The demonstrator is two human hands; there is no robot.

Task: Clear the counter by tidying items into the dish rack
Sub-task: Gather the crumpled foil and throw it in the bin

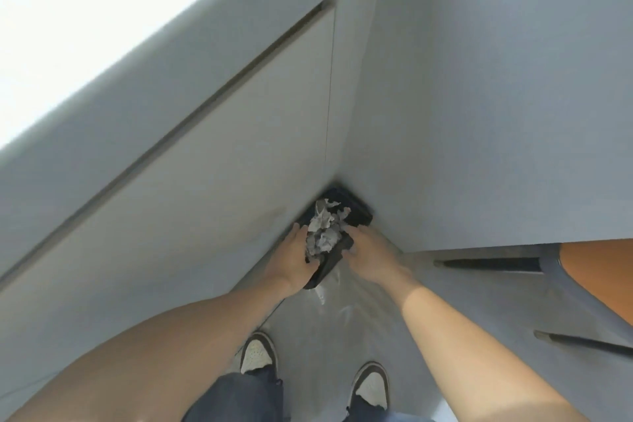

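A black bin (356, 212) stands on the floor in the corner where a cabinet front meets a wall. Crumpled grey-white paper (323, 231) is heaped on top of it. My left hand (291, 260) grips the bin's near black edge (327, 265) from the left. My right hand (371, 252) holds that edge from the right, with the fingertips against the paper. The picture is blurred, so I cannot tell whether this black edge is a liner or a rigid part. No dish rack or counter items are in view.
A pale cabinet door (205, 181) runs along the left and a plain wall (496, 113) rises on the right. Drawer fronts with dark handles (486, 264) and an orange surface (603, 271) are at the right. My shoes (257, 353) stand on the grey floor.
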